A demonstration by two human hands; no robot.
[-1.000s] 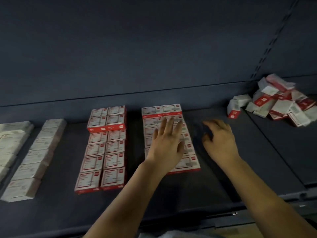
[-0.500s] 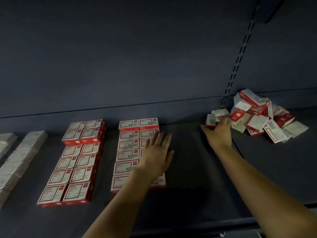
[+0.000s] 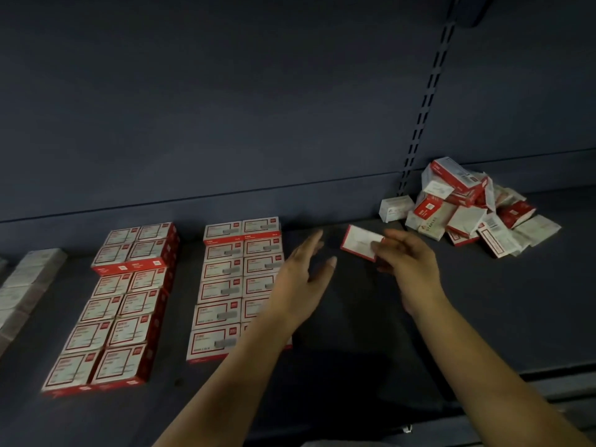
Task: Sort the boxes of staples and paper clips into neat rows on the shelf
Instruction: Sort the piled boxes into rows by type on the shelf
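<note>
Right hand (image 3: 408, 272): fingertips pinch one red-and-white box (image 3: 362, 242), carried above the shelf (image 3: 483, 301) between the loose pile (image 3: 474, 208) far right and the double row (image 3: 238, 282) at centre. Left hand (image 3: 301, 282): fingers spread, holding nothing, over that row's right edge. Risk: the light pinch may let the box slip or land skewed; the left hand may nudge aligned boxes.

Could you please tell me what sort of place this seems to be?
Probably a shop aisle: a dark metal shelf with a slotted upright, rows of red-and-white boxes and an unsorted pile.
</note>
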